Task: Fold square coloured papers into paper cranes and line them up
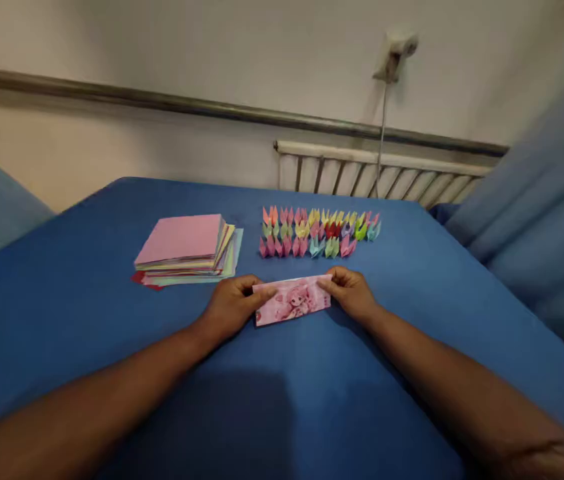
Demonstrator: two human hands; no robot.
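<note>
The left hand (228, 305) and the right hand (354, 293) pinch opposite ends of a pink printed paper strip (295, 303), apparently folded, which sits between them just in front of the person, over the tablecloth (87, 307); whether its lower edge touches the cloth I cannot tell. If one hand pulled harder than the other, the paper could skew or slip from a thumb, and too firm a tug might crease or tear it; uneven pressure could also leave its layers out of line. Both thumbs lie across the printed face, pointing inward, while the other fingers go behind the paper and are mostly hidden. The forearms reach in from the lower corners and converge toward the strip, whose right end is a little higher than its left. Beyond the left hand, a loosely squared stack of coloured paper (182, 239) lies near enough that a sideways sweep of that hand might knock its uneven edges. Past the strip stand three rows of small origami cranes (323, 230), which a forward push could topple. Behind the table are a radiator (352, 175) and a wall pipe (187, 105), with a blue curtain (547, 207) to the right.
</note>
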